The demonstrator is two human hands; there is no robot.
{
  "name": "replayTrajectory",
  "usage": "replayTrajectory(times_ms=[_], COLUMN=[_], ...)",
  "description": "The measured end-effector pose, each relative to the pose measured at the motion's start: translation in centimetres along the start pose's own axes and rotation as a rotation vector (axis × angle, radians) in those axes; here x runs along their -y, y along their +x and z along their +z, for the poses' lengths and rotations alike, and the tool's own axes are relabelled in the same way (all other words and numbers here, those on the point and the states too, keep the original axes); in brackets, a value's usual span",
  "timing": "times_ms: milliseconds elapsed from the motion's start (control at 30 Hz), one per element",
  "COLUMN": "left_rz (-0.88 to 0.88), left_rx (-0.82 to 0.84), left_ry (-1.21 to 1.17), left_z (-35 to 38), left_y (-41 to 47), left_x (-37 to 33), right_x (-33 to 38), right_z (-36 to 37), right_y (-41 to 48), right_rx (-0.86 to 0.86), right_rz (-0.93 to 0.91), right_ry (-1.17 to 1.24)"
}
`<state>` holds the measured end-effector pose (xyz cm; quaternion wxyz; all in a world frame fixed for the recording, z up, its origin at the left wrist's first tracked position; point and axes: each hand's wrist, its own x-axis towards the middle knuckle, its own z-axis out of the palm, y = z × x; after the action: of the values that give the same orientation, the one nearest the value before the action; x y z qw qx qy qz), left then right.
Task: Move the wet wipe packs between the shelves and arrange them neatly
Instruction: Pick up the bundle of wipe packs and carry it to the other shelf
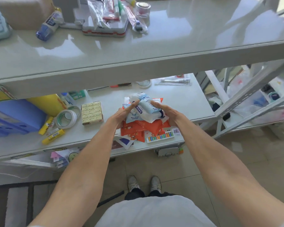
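A pile of wet wipe packs lies on the lower shelf (187,102) near its front right. Light blue and white packs (146,105) are stacked on top of several orange packs (138,130). My left hand (125,113) grips the left side of the blue packs, with a finger stretched over the top one. My right hand (164,112) presses against their right side, fingers together. Both hands clasp the blue stack between them, which still rests on the orange packs.
A glossy upper shelf (154,46) overhangs the pile, holding a bottle (47,25), a tin (103,30) and packaged pens. On the lower shelf are a box (92,112), tape rolls (66,118), glue sticks (53,136), a blue bin (15,117) and an abacus (161,136).
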<state>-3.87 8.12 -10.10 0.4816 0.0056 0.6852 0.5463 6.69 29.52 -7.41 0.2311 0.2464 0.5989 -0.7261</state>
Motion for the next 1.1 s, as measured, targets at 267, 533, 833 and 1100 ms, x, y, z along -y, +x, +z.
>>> replayTrajectory(times_ms=[267,533,833,1100], left_rz=[0.093,0.131,0.137,0.089], left_rx=[0.190,0.272,0.418,0.667], left_ry=[0.133,0.243,0.311,0.463], left_z=[10.4,15.0,21.9,34.3], left_y=[1.6,2.9,2.5,1.2], left_x=[-3.2,-6.0,-6.1,-4.1], right_x=[-4.5,-6.5,-9.8,-17.1], right_z=[-7.1,-9.4,-11.5,-13.8], right_y=[-7.2,-10.8,-16.7,-26.3], right_rx=[-0.210,-0.278,-0.428,-0.671], right_rz=[-0.126,-0.206,-0.275,-0.359], right_ry=[0.187,0.358,0.463,0.642])
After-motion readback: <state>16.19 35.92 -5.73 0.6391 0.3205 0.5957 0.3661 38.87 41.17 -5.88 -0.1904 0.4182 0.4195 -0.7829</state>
